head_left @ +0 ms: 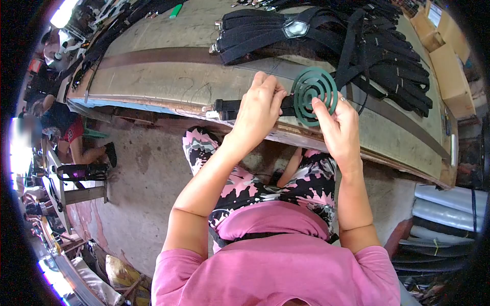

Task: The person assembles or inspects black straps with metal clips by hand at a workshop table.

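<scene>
A green mosquito coil [301, 116] is held upright at the table's front edge by my right hand [341, 125], its thumb on the front of the spiral. To the coil's left, my left hand [259, 104] is closed with its fingertips pinched together over a black strap [229, 108]. The strap shows on both sides of this hand and runs behind the coil. At its left end sits a pale clip [211, 115]. The left thumb is mostly hidden.
Bundled black suspenders [255, 30] with metal clips lie on the wooden table [148, 74]. More black straps [398, 71] are piled at right. Cardboard boxes [449, 76] stand beyond. Plastic-wrapped rolls [444, 206] lie lower right. Another person [66, 122] sits at left near a bench [84, 195].
</scene>
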The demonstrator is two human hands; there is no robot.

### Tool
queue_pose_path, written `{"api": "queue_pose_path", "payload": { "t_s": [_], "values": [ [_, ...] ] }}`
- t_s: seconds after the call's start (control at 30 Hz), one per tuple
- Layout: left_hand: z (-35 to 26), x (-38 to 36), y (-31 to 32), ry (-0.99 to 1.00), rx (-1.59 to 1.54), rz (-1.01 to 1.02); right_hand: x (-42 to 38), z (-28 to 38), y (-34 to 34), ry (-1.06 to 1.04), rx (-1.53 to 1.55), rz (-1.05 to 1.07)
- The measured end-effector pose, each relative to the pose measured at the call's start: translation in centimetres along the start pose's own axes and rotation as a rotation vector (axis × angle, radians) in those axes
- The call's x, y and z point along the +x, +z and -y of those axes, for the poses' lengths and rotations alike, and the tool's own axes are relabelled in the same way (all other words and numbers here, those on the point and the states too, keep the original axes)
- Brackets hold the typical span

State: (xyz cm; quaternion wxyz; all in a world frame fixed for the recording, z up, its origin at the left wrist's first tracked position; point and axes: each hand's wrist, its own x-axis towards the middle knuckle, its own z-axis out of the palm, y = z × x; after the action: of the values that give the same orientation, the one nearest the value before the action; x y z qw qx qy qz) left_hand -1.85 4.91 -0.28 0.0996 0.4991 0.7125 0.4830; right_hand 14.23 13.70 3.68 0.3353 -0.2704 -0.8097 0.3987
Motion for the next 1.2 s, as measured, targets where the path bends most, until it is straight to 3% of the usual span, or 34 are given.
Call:
{"api": "queue_pose_path", "payload": {
  "t_s": [0.43, 0.5, 0.57, 0.6, 0.63, 0.83, 0.9, 1.0, 1.2],
  "values": [
    [-0.1, -0.3, -0.1, -0.054, -0.134, -0.013, -0.1, -0.5, -0.5, 0.062, -0.005, 0.068],
    [-0.4, -0.2, -0.4, -0.084, -0.205, 0.003, -0.2, -0.6, -0.8, 0.096, 0.322, -0.138],
    [-1.2, 0.0, -0.9, 0.125, -0.018, 0.036, -0.3, -0.2, -2.2, -0.014, 0.406, -0.304],
    [-2.2, 0.0, -1.5, 0.084, 0.042, 0.172, -0.4, -0.9, -3.4, -0.035, 0.414, -0.42],
    [-1.8, -0.1, -1.0, 0.249, 0.171, 0.148, -0.5, -2.1, -4.9, -0.057, 0.423, -0.536],
    [-3.8, 0.3, -0.3, 0.324, 0.472, 0.246, -3.1, -9.7, -17.2, 0.053, 0.245, -1.07],
    [-3.4, 0.7, -0.2, 0.492, 0.506, 0.182, -4.8, -13.8, -20.1, 0.078, 0.224, -1.137],
    [-2.5, 0.9, 0.2, 0.469, 0.44, 0.267, -6.6, -18.0, -22.5, 0.177, 0.304, -1.239],
    [-2.9, 2.3, -0.9, 0.46, 0.338, 0.48, -7.3, -20.0, -22.7, 0.113, 0.48, -1.304]
  ]
}}
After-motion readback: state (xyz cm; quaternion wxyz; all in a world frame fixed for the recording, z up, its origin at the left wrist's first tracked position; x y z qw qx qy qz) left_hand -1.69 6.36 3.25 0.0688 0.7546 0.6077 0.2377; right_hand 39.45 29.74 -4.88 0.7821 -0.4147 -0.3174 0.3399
